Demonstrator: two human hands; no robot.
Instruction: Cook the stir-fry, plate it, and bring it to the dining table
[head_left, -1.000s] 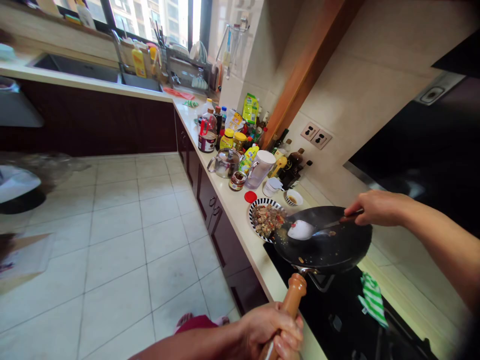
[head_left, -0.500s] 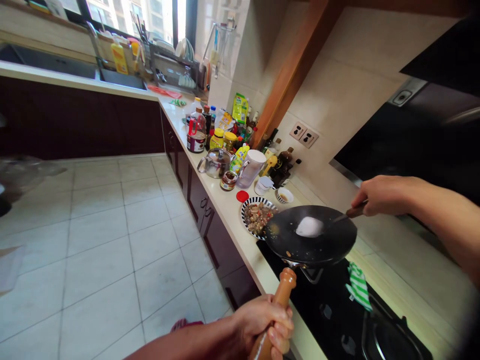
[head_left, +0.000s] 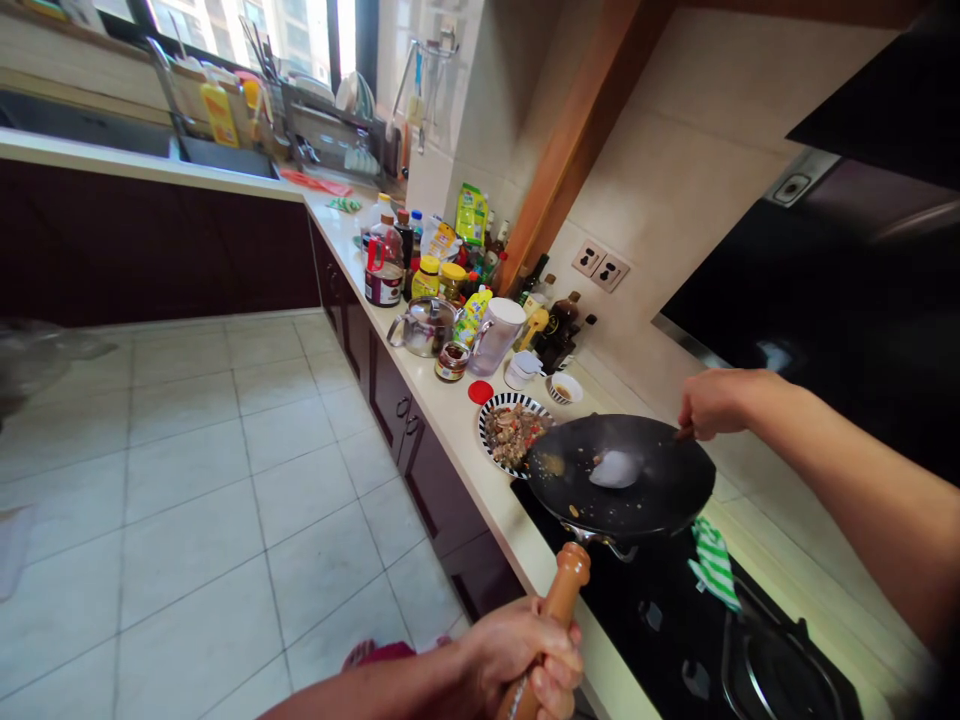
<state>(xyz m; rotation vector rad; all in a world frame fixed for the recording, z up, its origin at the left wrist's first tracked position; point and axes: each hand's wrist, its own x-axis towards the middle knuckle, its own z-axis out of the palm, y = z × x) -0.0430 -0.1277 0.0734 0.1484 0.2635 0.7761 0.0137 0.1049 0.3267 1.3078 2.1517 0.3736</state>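
Note:
A black wok [head_left: 630, 495] is held over the dark hob, tilted towards a patterned plate of stir-fried food [head_left: 510, 432]. My left hand [head_left: 525, 655] is closed round the wok's wooden handle [head_left: 559, 605] at the bottom of the picture. My right hand [head_left: 716, 402] grips the handle of a metal spatula, whose shiny blade [head_left: 616, 468] lies inside the wok. A few scraps of food cling to the wok's inner wall.
A crowd of sauce bottles, jars, a clear jug [head_left: 495, 335] and a glass teapot [head_left: 424, 327] fills the counter behind the plate. A small sauce dish [head_left: 564, 388] and a red lid [head_left: 480, 391] lie nearby. A green striped cloth [head_left: 712, 563] rests on the hob. The sink and dish rack [head_left: 330, 130] stand far left.
The spatula blade has drawn back from the plate side into the middle of the wok. The wok has sunk a little lower, and my right hand has come down with it.

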